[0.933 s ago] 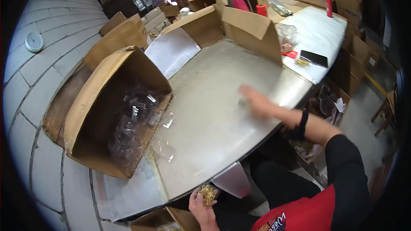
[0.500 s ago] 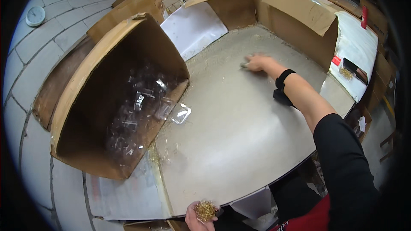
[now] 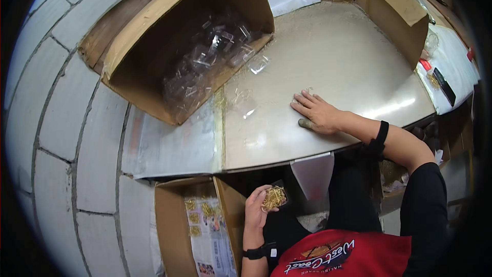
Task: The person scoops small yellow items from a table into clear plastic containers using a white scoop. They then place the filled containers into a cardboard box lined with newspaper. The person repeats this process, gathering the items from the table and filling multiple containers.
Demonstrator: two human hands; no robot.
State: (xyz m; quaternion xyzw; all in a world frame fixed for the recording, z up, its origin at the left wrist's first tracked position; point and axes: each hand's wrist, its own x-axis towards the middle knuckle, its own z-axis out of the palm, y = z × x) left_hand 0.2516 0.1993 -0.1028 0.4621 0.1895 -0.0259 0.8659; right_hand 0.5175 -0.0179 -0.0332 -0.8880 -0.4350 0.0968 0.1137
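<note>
My left hand (image 3: 254, 209) is closed round a small clear plastic box heaped with gold-coloured metal pieces (image 3: 274, 198); their exact kind is too small to tell. It is below the table's front edge, over my lap. On the pale table top (image 3: 287, 141) my right hand (image 3: 322, 115) lies flat, fingers spread and pointing left. Its thumb wears a dark greenish cover. A few thin gold pieces (image 3: 310, 91) lie by its fingertips. Left of it, a loose clear plastic box part (image 3: 247, 107) sits among scattered gold bits.
A large cardboard box (image 3: 141, 23) lies tipped on its side at the left, with many clear plastic cases (image 3: 210, 54) inside. Low at the left, an open carton (image 3: 169, 220) holds several gold-filled boxes (image 3: 207, 209). Cardboard walls (image 3: 382, 28) edge the table's far right. A phone (image 3: 444, 86) lies there.
My right hand has come back from the far part of the table toward the front edge. My view has tilted down, bringing the low carton into sight. The left hand still holds the filled box.
</note>
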